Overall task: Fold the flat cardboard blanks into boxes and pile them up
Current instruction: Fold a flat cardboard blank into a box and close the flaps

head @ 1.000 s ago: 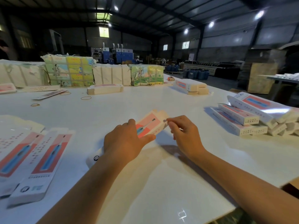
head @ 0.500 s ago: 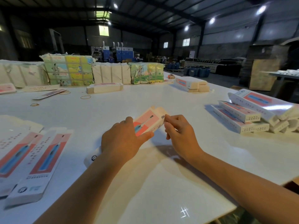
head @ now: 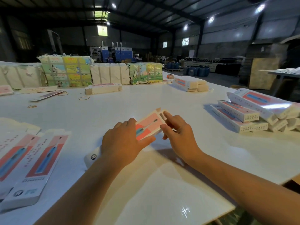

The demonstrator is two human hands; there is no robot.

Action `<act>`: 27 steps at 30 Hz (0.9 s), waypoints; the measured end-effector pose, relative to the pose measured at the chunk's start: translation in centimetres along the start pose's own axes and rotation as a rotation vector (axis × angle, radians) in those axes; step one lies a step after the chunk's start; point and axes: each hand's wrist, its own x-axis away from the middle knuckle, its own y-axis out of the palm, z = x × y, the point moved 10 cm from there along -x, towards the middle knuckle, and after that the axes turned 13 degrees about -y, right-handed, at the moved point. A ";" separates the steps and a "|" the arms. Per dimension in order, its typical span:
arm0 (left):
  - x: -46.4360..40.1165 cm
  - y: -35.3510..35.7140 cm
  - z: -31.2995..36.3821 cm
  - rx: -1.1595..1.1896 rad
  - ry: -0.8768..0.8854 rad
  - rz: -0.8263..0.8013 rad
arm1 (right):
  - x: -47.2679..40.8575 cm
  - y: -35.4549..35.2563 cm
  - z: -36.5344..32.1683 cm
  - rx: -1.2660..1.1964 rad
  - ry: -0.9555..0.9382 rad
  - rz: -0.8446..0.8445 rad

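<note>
**Warehouse table, one box between my hands**

On the white table (head: 154,192) in the dim warehouse, a half-folded toothbrush box (head: 150,125) lies between my hands. My left hand (head: 123,143) grips its near part, thumb along the side. My right hand (head: 178,135) pinches its far end, forefinger on the end flap. Flat blanks (head: 40,163) lie left, folded boxes (head: 248,114) piled right.

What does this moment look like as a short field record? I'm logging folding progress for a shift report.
in work: pink-and-white cardboard box, half formed, end flaps open
left hand: grips the box's near part
right hand: at the far end flaps, index finger extended
flat blanks: pink-and-white printed cardboard blanks, near left on the white table
finished pile: folded long white boxes, stacked at right
far edge: wrapped paper bundles
</note>
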 end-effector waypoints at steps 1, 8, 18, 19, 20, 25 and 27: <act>0.0 0.0 0.0 -0.001 0.008 -0.002 | 0.0 0.1 0.2 0.002 0.021 -0.013; 0.3 0.5 0.6 -0.096 0.071 0.007 | 0.0 0.9 1.1 0.025 0.079 -0.101; 0.6 0.0 0.9 -0.051 0.084 0.068 | 0.0 0.2 -0.5 0.117 -0.075 -0.063; 0.6 0.0 0.9 -0.053 0.086 0.070 | 0.0 0.2 -0.4 0.121 -0.074 -0.065; 0.6 0.0 1.0 -0.050 0.084 0.071 | -0.1 0.2 -0.4 0.129 -0.077 -0.072; 0.8 -0.7 1.2 0.007 0.057 0.096 | -0.4 -0.7 -0.8 0.226 -0.107 -0.006; 1.0 -1.2 1.3 0.047 0.038 0.108 | -0.7 -1.8 -0.9 0.234 -0.106 0.079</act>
